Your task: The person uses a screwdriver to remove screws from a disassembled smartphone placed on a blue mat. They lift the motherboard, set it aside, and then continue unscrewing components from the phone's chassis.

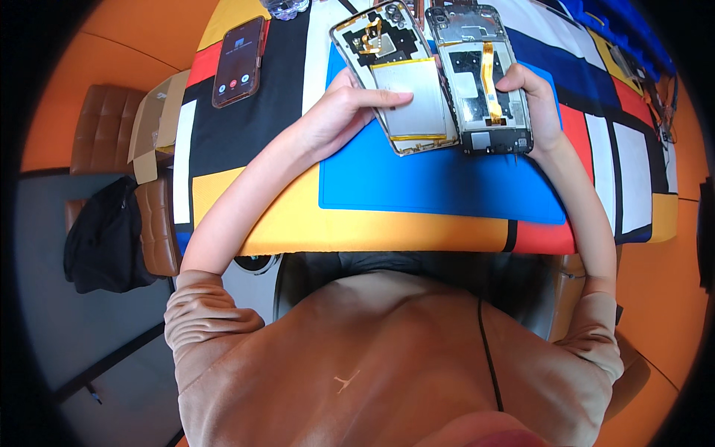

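My left hand (350,108) grips an opened phone body (413,108), its thumb lying across the silvery battery. Orange flex cables and black parts show at that body's upper end. In my right hand (538,100) is a second opened phone body (471,82), held by its right edge with the thumb on the inner face. A gold ribbon cable (488,82) runs lengthwise down it. Both bodies are tilted side by side, their inner sides facing me, above a blue mat (439,190). The fingers behind each body are hidden.
A phone with a lit screen (240,63) lies on the colour-block tablecloth (279,223) at the left. A clear plastic item (287,7) stands at the far edge. Blue bins (625,30) are at the far right. A cardboard box (158,123) and a black bag (112,238) are on the left.
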A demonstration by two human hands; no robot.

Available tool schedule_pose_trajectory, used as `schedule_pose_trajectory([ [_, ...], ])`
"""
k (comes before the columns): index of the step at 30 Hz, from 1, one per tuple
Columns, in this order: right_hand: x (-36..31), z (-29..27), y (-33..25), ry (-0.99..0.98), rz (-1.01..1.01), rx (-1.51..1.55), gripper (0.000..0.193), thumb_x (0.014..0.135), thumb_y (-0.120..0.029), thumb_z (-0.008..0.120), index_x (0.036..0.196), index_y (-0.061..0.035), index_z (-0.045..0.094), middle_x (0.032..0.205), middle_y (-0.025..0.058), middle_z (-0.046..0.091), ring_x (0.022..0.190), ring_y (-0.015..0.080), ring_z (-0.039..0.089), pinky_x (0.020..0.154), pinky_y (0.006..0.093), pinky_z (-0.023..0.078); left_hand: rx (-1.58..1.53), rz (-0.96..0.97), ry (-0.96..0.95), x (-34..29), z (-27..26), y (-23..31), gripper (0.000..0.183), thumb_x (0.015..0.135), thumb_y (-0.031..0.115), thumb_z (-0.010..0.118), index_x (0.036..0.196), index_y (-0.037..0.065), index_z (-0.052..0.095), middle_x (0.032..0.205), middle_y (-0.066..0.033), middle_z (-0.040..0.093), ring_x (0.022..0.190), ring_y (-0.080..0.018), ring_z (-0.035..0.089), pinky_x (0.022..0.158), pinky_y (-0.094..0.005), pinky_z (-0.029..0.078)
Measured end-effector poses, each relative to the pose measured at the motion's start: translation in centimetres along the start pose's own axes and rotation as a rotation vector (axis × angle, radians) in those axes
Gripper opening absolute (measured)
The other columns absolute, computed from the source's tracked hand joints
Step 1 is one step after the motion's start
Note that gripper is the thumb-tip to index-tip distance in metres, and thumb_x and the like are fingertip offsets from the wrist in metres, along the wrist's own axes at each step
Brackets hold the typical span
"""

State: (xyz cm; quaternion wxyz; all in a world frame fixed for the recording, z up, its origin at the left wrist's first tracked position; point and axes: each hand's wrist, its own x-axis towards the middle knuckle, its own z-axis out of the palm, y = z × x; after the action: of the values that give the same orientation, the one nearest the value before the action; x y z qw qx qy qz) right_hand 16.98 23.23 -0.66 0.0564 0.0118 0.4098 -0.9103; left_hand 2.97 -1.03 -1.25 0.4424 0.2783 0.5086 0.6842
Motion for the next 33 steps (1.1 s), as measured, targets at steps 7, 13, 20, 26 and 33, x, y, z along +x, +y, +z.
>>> schedule_pose_trajectory([
  [7, -0.2, 0.1, 0.0, 0.051, -0.01, -0.077, 0.032, 0.089, -0.012, 0.053, 0.114, 0.0067, 0.061, 0.106, 0.0168, 0.072, 0.087, 0.0193, 0.075, 0.083, 0.0323, 0.062, 0.143, 0.012, 0.003, 0.0, 0.3, -0.1, 0.048, 0.09, 0.011, 0.078, 0.133, 0.0, 0.06, 0.127, -0.015, 0.069, 0.116, -0.0232, 0.067, 0.104, -0.0375, 0.052],
  [13, -0.2, 0.6, -0.1, 0.199, -0.001, -0.169, 0.032, 0.088, -0.011, 0.054, 0.114, 0.0063, 0.06, 0.106, 0.0174, 0.072, 0.088, 0.019, 0.076, 0.08, 0.0315, 0.064, 0.062, -0.007, -0.003, 0.1, 0.3, 0.2, 0.049, 0.093, 0.011, 0.075, 0.136, -0.001, 0.056, 0.127, -0.0157, 0.068, 0.118, -0.0225, 0.068, 0.104, -0.0376, 0.054],
  [20, 0.2, 2.0, 0.3, 0.276, 0.0, -0.424, 0.034, 0.09, -0.016, 0.06, 0.117, 0.0053, 0.062, 0.103, 0.0118, 0.073, 0.084, 0.0124, 0.073, 0.078, 0.0228, 0.059, 0.05, 0.031, 0.048, -0.3, 0.2, 0.7, 0.047, 0.094, 0.022, 0.075, 0.131, -0.003, 0.059, 0.118, -0.014, 0.072, 0.104, -0.0193, 0.073, 0.094, -0.0319, 0.058],
  [26, 0.4, 3.5, 1.2, 0.224, 0.127, -0.862, 0.041, 0.09, -0.029, 0.077, 0.11, 0.005, 0.067, 0.094, 0.0092, 0.074, 0.08, 0.0136, 0.073, 0.077, 0.0268, 0.059, 0.056, 0.086, 0.159, -0.2, -0.9, 1.6, 0.042, 0.095, 0.036, 0.069, 0.114, -0.001, 0.066, 0.099, -0.0126, 0.075, 0.085, -0.0176, 0.075, 0.077, -0.0294, 0.061],
  [33, -0.2, 4.2, 0.2, 0.149, 0.164, -1.385, 0.046, 0.098, -0.044, 0.067, 0.1, 0.0018, 0.077, 0.081, 0.0134, 0.074, 0.073, 0.0153, 0.07, 0.071, 0.0316, 0.054, 0.113, 0.121, 0.206, 0.2, -0.8, 0.4, 0.052, 0.093, 0.036, 0.071, 0.12, -0.007, 0.06, 0.105, -0.0155, 0.074, 0.094, -0.0187, 0.075, 0.082, -0.0274, 0.06],
])
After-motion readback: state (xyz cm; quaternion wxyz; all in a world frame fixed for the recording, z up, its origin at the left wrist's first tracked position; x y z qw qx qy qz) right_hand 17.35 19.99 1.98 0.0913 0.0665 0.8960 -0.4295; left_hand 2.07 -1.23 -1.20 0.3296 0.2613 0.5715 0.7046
